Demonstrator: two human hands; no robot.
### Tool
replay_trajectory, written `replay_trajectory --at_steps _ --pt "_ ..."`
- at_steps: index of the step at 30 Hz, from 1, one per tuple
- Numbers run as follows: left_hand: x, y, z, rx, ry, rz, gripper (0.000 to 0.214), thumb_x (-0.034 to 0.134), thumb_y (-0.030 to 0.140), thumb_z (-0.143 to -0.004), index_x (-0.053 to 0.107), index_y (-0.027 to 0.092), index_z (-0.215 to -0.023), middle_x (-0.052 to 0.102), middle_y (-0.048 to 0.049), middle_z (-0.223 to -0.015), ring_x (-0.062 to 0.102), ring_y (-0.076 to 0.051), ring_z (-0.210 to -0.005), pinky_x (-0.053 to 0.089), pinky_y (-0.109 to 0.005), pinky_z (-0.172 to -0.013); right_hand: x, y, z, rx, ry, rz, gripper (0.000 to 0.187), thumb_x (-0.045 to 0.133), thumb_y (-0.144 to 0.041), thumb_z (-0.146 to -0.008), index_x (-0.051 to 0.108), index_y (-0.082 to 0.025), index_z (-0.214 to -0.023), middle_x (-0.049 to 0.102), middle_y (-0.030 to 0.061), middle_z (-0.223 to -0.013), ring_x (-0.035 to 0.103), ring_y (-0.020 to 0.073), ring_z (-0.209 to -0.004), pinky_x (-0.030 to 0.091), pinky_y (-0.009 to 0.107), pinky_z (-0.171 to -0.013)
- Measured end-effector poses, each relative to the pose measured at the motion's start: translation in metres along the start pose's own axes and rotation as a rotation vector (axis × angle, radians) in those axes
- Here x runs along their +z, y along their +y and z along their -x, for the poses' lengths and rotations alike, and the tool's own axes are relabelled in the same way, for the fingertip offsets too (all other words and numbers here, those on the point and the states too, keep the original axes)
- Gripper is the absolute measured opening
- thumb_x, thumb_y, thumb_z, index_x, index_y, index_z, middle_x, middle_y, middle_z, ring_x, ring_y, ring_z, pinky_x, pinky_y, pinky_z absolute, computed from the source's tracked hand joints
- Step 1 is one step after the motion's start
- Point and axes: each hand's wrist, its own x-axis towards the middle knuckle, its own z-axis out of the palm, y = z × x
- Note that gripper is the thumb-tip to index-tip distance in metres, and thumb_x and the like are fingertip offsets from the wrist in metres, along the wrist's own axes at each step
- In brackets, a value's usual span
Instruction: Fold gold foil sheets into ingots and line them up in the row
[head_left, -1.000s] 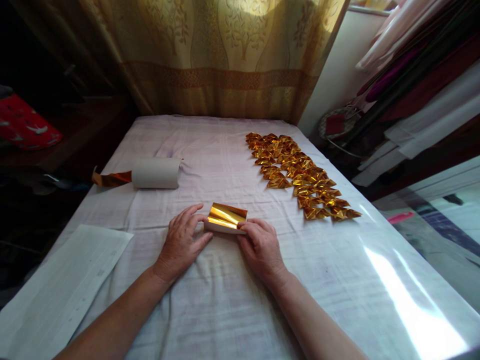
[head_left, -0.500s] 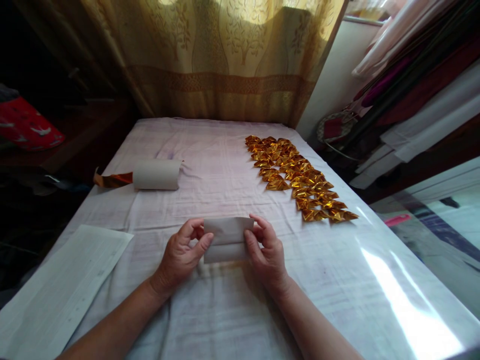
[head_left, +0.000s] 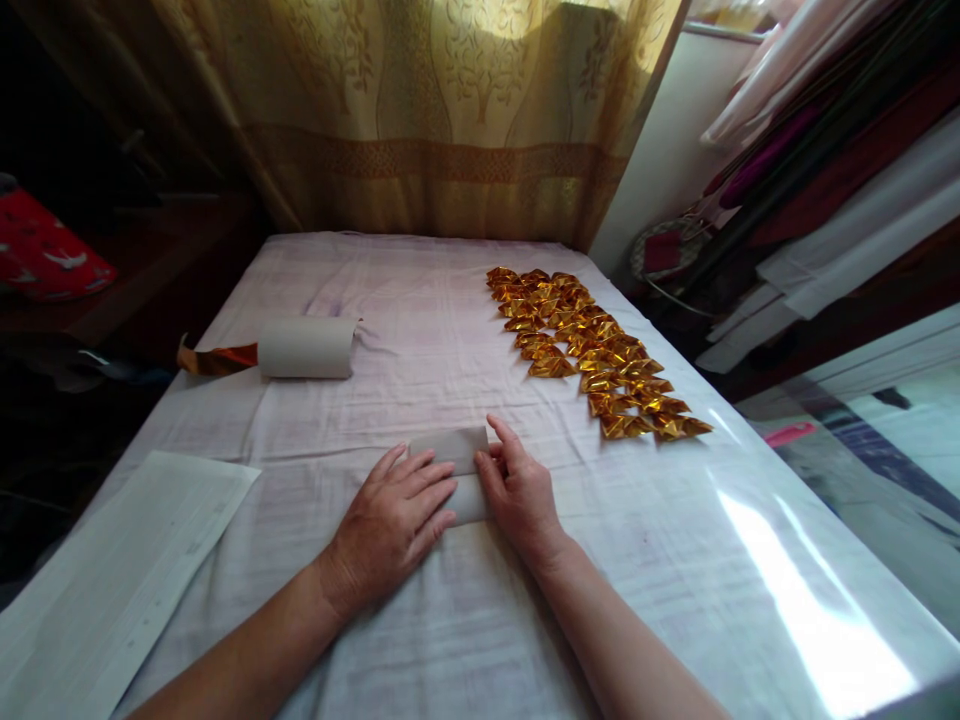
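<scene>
A small grey-white sheet of paper [head_left: 469, 488] with a crease across its middle lies near the front centre of the cloth. My left hand [head_left: 397, 515] rests flat on its left part, fingers stretched out over it. At the sheet's right edge, my right hand [head_left: 521, 495] pinches the paper between thumb and fingers, with the index finger raised past the top corner. Part of the sheet is hidden beneath my left fingers. Several folded gold foil pieces [head_left: 600, 365] stand in rows at the right.
A curled grey-white sheet [head_left: 306, 348] lies at the left, a strip of gold-orange foil [head_left: 221, 360] sticking out of it. Closer in are long pale sheets [head_left: 142, 560]. A patterned curtain [head_left: 450, 110] hangs behind the cloth-covered surface [head_left: 420, 270]; clothes [head_left: 847, 200] hang at the right.
My left hand has gone from pinching the sheet's left edge to lying flat on top of it. The paper has come down flatter onto the cloth. My right hand stays at the right edge.
</scene>
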Motion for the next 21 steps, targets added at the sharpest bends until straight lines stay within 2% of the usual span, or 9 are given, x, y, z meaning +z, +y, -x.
replay_trajectory --at_steps 4,6,9,12,14,16,19,21 --pt "0.005 0.000 0.004 -0.061 -0.064 -0.031 0.036 0.052 0.040 -0.098 0.064 0.022 -0.127 0.067 -0.0067 -0.130 0.057 -0.026 -0.126 0.026 -0.054 -0.117 -0.003 0.000 0.000 0.007 0.002 -0.103 0.049 0.050 -0.025 -0.091 0.048 -0.020 -0.140 0.071 0.0105 -0.115 0.067 0.0138 -0.065 0.056 0.028 -0.067" --pt "0.006 -0.003 0.004 -0.078 -0.077 -0.051 0.038 0.052 0.042 -0.097 0.063 0.021 -0.128 0.066 -0.0071 -0.132 0.055 -0.027 -0.127 0.023 -0.056 -0.118 -0.006 -0.001 0.001 -0.006 -0.011 -0.149 0.048 0.048 -0.018 -0.089 0.051 -0.021 -0.137 0.069 0.0103 -0.122 0.068 0.0132 -0.069 0.057 0.028 -0.070" --pt "0.005 -0.007 0.005 -0.109 -0.073 -0.087 0.041 0.054 0.044 -0.096 0.062 0.020 -0.128 0.065 -0.0084 -0.133 0.055 -0.029 -0.128 0.021 -0.058 -0.118 -0.012 -0.004 0.003 -0.110 -0.099 -0.192 0.054 0.045 -0.006 -0.078 0.057 -0.024 -0.128 0.067 0.0069 -0.124 0.069 0.0170 -0.096 0.057 0.031 -0.084" --pt "0.004 -0.010 0.005 -0.130 -0.055 -0.116 0.045 0.056 0.046 -0.094 0.060 0.019 -0.130 0.064 -0.0096 -0.134 0.054 -0.030 -0.128 0.020 -0.060 -0.117 -0.013 -0.006 0.005 -0.283 -0.208 -0.160 0.059 0.043 0.000 -0.070 0.062 -0.024 -0.120 0.061 0.0069 -0.134 0.058 0.0193 -0.123 0.050 0.037 -0.102" --pt "0.004 -0.011 0.005 -0.126 -0.054 -0.126 0.044 0.057 0.045 -0.094 0.060 0.020 -0.130 0.065 -0.0095 -0.133 0.054 -0.031 -0.128 0.020 -0.061 -0.117 -0.013 -0.005 0.006 -0.376 -0.216 -0.060 0.053 0.045 0.001 -0.072 0.066 -0.022 -0.114 0.061 0.0090 -0.132 0.057 0.0207 -0.123 0.049 0.038 -0.102" --pt "0.004 -0.013 0.005 -0.110 -0.058 -0.128 0.040 0.057 0.042 -0.095 0.061 0.022 -0.129 0.065 -0.0085 -0.133 0.054 -0.031 -0.128 0.020 -0.062 -0.116 -0.012 -0.005 0.006 -0.440 -0.175 0.073 0.041 0.050 -0.003 -0.080 0.069 -0.023 -0.109 0.065 0.0098 -0.124 0.061 0.0215 -0.114 0.050 0.037 -0.096" --pt "0.003 -0.015 0.006 -0.077 -0.065 -0.122 0.036 0.055 0.040 -0.096 0.062 0.026 -0.127 0.064 -0.0066 -0.134 0.054 -0.031 -0.127 0.021 -0.063 -0.115 -0.015 -0.006 0.003 -0.483 -0.143 0.246 0.022 0.058 -0.015 -0.090 0.072 -0.026 -0.104 0.068 0.0081 -0.117 0.062 0.0222 -0.105 0.050 0.037 -0.089" --pt "0.002 -0.016 0.006 -0.052 -0.066 -0.119 0.032 0.053 0.039 -0.097 0.064 0.029 -0.125 0.064 -0.0058 -0.134 0.054 -0.031 -0.127 0.021 -0.064 -0.114 -0.020 -0.009 0.000 -0.499 -0.170 0.307 0.017 0.062 -0.021 -0.091 0.073 -0.028 -0.102 0.068 0.0069 -0.121 0.061 0.0244 -0.110 0.048 0.039 -0.090"
